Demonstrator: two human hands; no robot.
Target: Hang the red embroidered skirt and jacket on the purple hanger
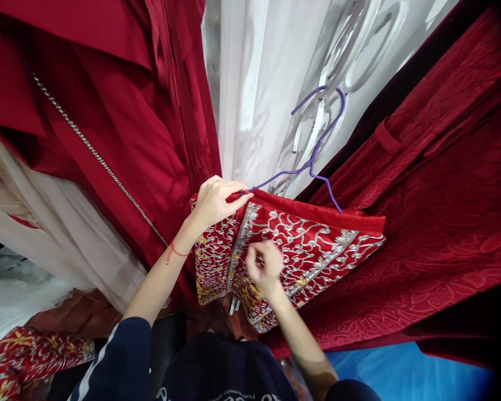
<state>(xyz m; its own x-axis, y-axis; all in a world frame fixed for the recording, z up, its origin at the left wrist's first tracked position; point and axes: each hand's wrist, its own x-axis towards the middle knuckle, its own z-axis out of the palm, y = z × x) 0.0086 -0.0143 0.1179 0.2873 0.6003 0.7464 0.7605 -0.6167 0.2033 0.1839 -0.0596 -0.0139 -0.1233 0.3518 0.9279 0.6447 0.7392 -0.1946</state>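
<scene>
A red garment [300, 239] with silver and gold embroidery hangs from a purple wire hanger [311, 161]. My left hand [219, 200] pinches the garment's plain red top band near the hanger's left end, thumb and fingers pressed together. A thin red string circles that wrist. In front of the embroidered panel is my right hand [265, 264], slightly blurred, its fingers curled with thumb and fingertips close together. Whatever it may hold is too small or hidden to make out.
Dark red cloth [108, 111] hangs at the left, crossed by a metal chain [104, 164]. White curved metalwork [350, 50] stands behind the hanger. Patterned red velvet [434, 223] fills the right. Another embroidered red piece [29, 356] lies at lower left, and blue fabric [401, 370] at lower right.
</scene>
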